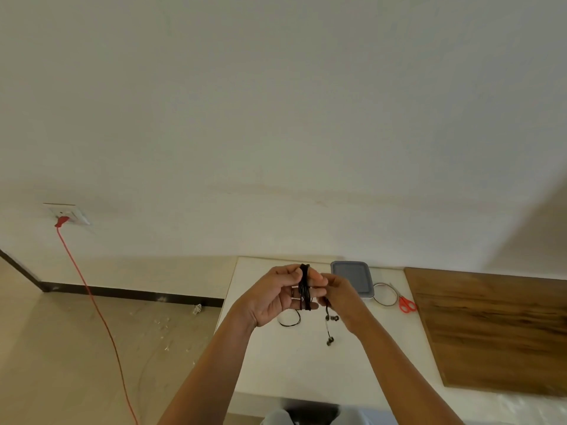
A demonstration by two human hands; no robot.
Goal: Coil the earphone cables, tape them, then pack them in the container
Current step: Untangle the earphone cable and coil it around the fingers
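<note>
So L hand (273,299) + R hand (340,297) grip earphone cable (304,286) — mid-air.

no text, label or number can be read.

The desk (291,369) is white, with its far edge against the wall. At that far edge sits a grey-topped container (352,279). A thin ring of tape (385,294) lies just beside the container's right near corner. Red-handled scissors (406,303) lie at the ring's right, blades pointing towards the wall. A brown wooden board (497,329) lies flat over the right side of the desk. Near the middle, a loop of black earphone cable (290,319) rests on the white top, and its earbuds (330,340) show further right (resting or hanging, I cannot tell).
</note>
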